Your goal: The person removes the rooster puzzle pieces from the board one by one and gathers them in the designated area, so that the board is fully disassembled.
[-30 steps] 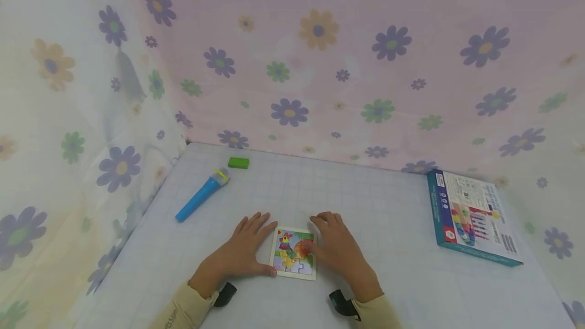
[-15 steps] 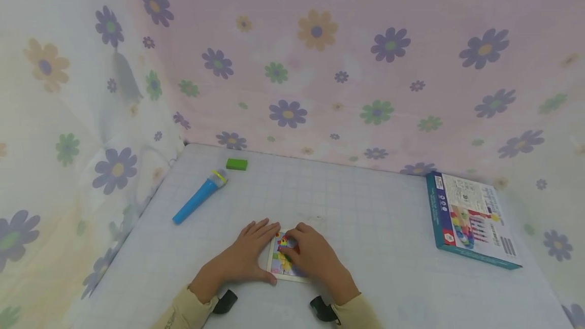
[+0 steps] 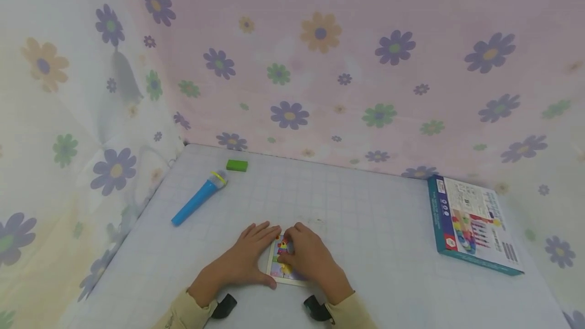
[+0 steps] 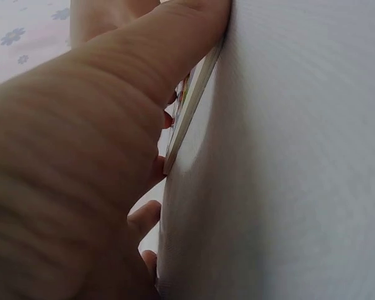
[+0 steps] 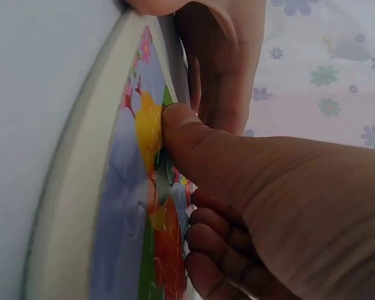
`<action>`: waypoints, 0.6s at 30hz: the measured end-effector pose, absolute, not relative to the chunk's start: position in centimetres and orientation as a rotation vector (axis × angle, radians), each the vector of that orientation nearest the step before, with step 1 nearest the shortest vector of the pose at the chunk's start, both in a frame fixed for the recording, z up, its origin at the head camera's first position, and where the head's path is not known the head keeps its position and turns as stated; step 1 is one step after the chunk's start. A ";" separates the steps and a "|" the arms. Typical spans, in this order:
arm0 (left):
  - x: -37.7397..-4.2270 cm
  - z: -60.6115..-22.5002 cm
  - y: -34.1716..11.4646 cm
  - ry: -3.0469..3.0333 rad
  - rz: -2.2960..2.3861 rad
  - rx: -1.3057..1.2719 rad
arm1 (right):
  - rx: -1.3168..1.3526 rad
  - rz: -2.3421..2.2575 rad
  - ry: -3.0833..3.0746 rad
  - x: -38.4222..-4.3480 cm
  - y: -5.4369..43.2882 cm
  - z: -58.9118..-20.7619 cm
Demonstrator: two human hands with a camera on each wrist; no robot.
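Observation:
A small square jigsaw puzzle (image 3: pixel 276 268) with a rooster picture and pale border lies flat on the table. My left hand (image 3: pixel 244 259) lies along its left side with fingers extended, the thumb by the near left corner. My right hand (image 3: pixel 311 254) reaches over the puzzle and covers its right part. In the right wrist view, the right thumb (image 5: pixel 184 125) touches the picture beside the yellow legs, and the other fingers curl down onto it near the rooster's head. Whether a single piece is pinched between them cannot be seen. The left wrist view shows the puzzle's pale edge (image 4: pixel 189 119) beside the left hand.
A blue toy microphone (image 3: pixel 196 202) with a yellow ring lies at the left, near a green block (image 3: pixel 237 165). A flat teal-edged box (image 3: pixel 477 225) rests at the far right. Flower-patterned cloth (image 3: pixel 292 65) hangs behind the white table (image 3: pixel 365 217).
My right hand has moved left from the puzzle's right edge onto the picture, and its thumb and fingers have drawn in over the rooster. The left hand has stayed nearly still.

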State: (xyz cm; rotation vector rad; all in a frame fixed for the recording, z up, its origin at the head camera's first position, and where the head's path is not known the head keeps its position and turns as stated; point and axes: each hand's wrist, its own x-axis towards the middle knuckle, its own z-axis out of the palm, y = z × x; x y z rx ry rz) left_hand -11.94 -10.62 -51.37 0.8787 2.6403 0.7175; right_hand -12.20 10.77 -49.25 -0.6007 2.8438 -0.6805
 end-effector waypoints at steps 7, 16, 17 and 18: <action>-11.8 -51.6 -10.8 2.628 0.710 0.868 | -0.561 -0.765 2.746 -12.6 10.7 -49.3; -11.8 -51.7 -10.8 2.674 0.688 0.907 | -0.639 -0.819 2.759 -12.4 10.6 -49.4; -11.7 -51.7 -10.8 2.678 0.686 0.910 | -0.619 -0.825 2.763 -12.3 10.5 -49.4; -11.7 -51.7 -10.7 2.681 0.685 0.912 | -0.595 -0.829 2.766 -12.2 10.5 -49.3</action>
